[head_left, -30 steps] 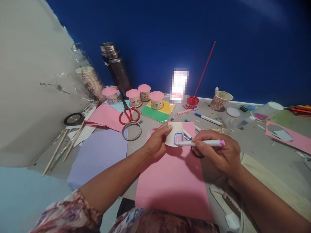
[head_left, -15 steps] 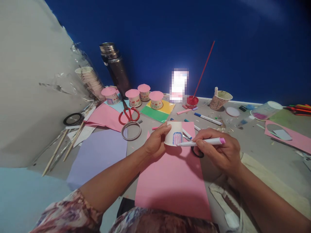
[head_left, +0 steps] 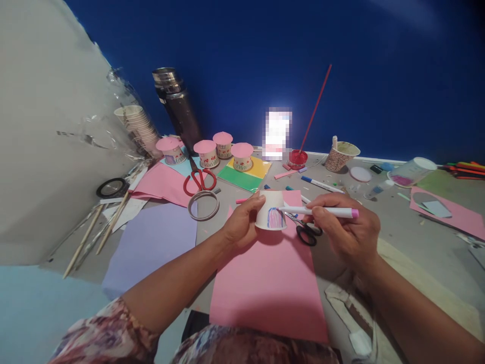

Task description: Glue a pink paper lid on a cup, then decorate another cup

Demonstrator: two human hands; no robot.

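A dark blue wall (head_left: 227,60) rises at the far side of a grey tabletop (head_left: 397,222). On the near part of the table lies a pink rectangular paper sheet (head_left: 269,283), with a pale purple paper sheet (head_left: 151,242) to its left. A dark metal flask with a silver top (head_left: 182,108) leans at the far left. The right hand (head_left: 348,227) pinches its fingers narrowly in a writing grip; the left hand (head_left: 244,225) curls its fingers around one side of a cup. Farther left are red-handled scissors (head_left: 197,179). The white paper cup (head_left: 261,215) is upside down in the left hand, over the far part of the pink sheet, its side showing a blue-outlined arch filled with pink strokes. Beyond it, to the left, stand four small decorated paper cups with pink disc tops (head_left: 242,162). The right hand holds a slim white marker with a pink end (head_left: 333,212), its tip at the arch's upper right edge. Black-handled scissors (head_left: 308,238) lie partly hidden beneath it.
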